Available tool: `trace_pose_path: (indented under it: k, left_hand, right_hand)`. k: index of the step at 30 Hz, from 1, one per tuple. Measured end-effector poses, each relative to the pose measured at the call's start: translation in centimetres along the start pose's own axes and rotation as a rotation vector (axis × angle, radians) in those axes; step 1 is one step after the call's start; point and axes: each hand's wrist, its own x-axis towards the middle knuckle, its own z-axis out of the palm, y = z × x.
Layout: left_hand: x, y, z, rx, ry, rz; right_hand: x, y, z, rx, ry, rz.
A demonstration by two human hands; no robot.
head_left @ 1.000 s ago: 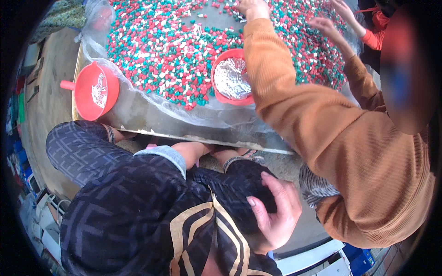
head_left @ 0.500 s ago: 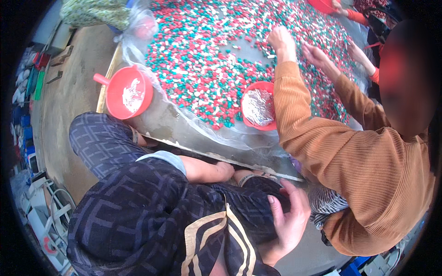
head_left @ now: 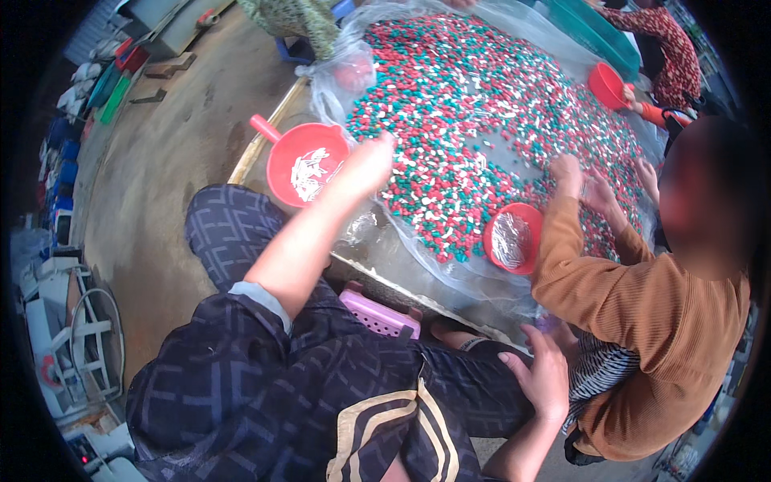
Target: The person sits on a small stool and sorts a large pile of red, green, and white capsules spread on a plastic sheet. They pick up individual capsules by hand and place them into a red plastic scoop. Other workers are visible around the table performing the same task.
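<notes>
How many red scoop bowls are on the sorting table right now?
3. One red scoop by the person's left hand, one before the co-worker in the brown sleeve, one at the far edge. Others may be hidden.

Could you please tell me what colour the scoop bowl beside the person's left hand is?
The scoop bowl is red, handle included, with white pieces inside; the head view shows it.

Three red scoops [head_left: 306, 163], one pink stool [head_left: 380, 315]
</notes>
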Motion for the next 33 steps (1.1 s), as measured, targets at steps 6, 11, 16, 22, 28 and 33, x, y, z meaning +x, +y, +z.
trace_pose_path:
  k: [6, 11, 16, 22, 28, 33]
  left_hand:
    - [0.4, -8.9, -4.8, 0.365, -0.01, -0.25]
    - [2.5, -5.0, 2.5, -0.125, 0.034, 0.058]
    - [4.5, 0.7, 11.0, -0.024, -0.045, 0.383]
    - [7.3, 0.8, 18.0, 0.228, 0.205, 0.496]
    - [6.7, 1.5, 15.8, -0.061, -0.037, 0.391]
    - [5.8, 1.2, 12.6, -0.295, -0.673, 0.336]
  right_hand:
    - [7.2, -3.2, 3.0, 0.004, -0.086, -0.258]
    - [11.7, -4.9, 4.8, 0.029, -0.271, -0.22]
    - [17.5, -5.7, 10.5, 0.423, -0.051, -0.003]
    - [21.3, -3.9, 18.7, 0.863, 0.039, 0.096]
    - [23.9, -2.6, 19.1, 1.324, 0.178, 0.255]
    - [24.2, -3.2, 19.1, 1.597, 0.188, 0.308]
